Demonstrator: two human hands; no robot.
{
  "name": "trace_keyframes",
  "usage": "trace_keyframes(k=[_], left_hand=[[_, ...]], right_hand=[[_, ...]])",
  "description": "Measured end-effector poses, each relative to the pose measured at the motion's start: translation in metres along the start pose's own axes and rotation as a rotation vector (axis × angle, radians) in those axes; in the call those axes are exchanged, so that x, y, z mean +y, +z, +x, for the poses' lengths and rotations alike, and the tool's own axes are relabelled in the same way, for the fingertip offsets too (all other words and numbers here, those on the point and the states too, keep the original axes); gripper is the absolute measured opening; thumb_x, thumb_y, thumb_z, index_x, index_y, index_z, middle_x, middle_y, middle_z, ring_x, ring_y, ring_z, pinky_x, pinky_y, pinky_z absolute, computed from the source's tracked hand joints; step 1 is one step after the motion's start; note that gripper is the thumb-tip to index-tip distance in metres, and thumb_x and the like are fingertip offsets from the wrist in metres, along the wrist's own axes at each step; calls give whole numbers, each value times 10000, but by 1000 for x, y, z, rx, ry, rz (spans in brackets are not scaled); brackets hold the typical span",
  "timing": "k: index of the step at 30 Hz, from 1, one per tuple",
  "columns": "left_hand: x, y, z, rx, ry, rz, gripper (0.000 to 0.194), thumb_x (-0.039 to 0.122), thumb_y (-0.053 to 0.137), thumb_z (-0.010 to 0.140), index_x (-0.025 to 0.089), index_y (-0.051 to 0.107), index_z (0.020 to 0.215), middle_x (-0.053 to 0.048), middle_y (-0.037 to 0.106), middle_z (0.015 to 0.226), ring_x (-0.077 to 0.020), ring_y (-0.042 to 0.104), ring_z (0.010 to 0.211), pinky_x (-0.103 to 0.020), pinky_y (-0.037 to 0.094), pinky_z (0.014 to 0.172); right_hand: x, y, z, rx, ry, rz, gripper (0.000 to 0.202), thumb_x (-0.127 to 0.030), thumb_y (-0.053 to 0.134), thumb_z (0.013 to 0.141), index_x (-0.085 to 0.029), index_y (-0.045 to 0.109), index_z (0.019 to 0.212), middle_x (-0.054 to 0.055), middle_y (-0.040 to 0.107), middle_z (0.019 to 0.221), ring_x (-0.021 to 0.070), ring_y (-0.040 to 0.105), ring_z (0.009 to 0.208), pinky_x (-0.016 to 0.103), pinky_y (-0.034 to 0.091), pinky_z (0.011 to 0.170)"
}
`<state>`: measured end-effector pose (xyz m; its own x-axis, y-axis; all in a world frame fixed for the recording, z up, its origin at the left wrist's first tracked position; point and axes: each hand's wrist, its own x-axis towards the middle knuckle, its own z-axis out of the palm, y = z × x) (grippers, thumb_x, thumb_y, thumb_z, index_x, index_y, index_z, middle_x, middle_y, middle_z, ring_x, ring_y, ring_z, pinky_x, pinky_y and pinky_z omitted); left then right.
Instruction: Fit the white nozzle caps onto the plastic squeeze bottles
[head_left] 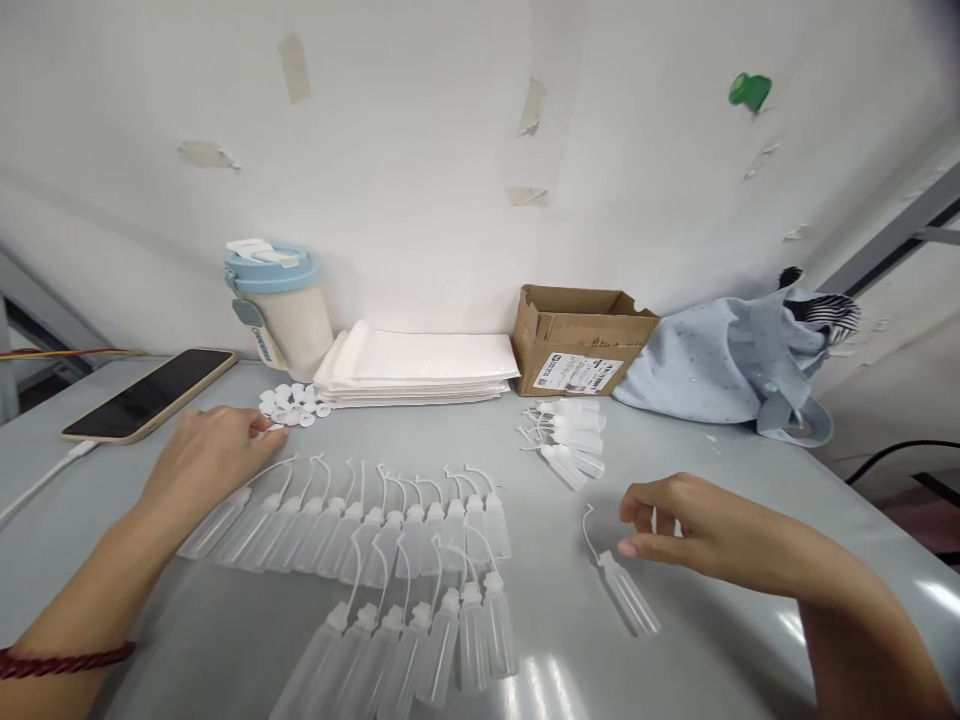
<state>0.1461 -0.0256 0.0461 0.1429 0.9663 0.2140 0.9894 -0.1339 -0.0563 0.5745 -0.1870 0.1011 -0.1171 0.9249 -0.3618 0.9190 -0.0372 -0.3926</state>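
Note:
At the edge of a pile of small white round discs [296,402], my left hand [214,450] has its thumb and index finger closed around one white disc. Below that hand stretch two rows of translucent plastic dropper bottles [330,535] with thin curved white tubes on top. My right hand [697,535] hovers over the table on the right, fingers curled but apart, with nothing visible in them. Just left of and below its fingertips lies a single translucent bottle [626,595] on its side, its thin tube pointing up and left.
Several more bottles [566,435] lie before an open cardboard box [574,345]. A stack of white packets [420,370], a blue-lidded cup [289,310] and a charging phone [154,390] stand or lie left of it. A light blue cloth bag [697,360] rests right.

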Motion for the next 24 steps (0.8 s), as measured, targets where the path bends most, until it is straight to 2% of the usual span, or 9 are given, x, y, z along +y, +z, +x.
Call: trace_keyframes(k=[3,6,10,14,19,24], left_hand=[[2,-4,0,12,-7,-10,395,417,412,854,149,697,806,-87,739,781,-307,660,802,-324,433,705],[9,-10,-2,54,-63,-15,442,451,374,877,137,684,869,-87,734,842,-310,655,827,-335,436,713],[17,-19,-6,52,-43,-67,475,478,335,906,138,656,990,-91,709,950,-285,645,911,-313,438,744],[19,-24,-7,44,-102,-111,466,496,357,898,136,641,982,-111,698,989,-292,638,930,-313,444,717],[22,-31,-8,30,-163,-168,426,490,398,885,143,627,975,-104,700,989,-296,629,951,-340,447,756],[30,-43,-10,5,-225,-245,415,482,433,862,133,632,964,-93,705,934,-286,637,924,-363,450,811]], right_hand=[[-4,5,-5,-14,46,-33,341,-510,635,762,-198,719,871,84,703,800,269,623,779,331,459,647],[-12,12,-7,-35,75,-79,274,-469,658,738,-211,715,812,75,695,769,282,615,790,324,445,623],[-20,23,-6,-7,81,-137,139,-347,683,701,-214,646,681,52,656,726,255,597,710,292,398,562],[-21,30,-6,28,83,-152,118,-258,682,656,-215,571,655,27,616,675,231,562,666,264,339,523],[-17,43,-7,5,28,-239,80,-174,606,642,-207,549,688,29,591,646,220,538,620,265,265,504],[-11,57,-7,106,-90,-354,149,-68,506,659,-200,560,699,35,597,623,210,552,550,290,234,496]])
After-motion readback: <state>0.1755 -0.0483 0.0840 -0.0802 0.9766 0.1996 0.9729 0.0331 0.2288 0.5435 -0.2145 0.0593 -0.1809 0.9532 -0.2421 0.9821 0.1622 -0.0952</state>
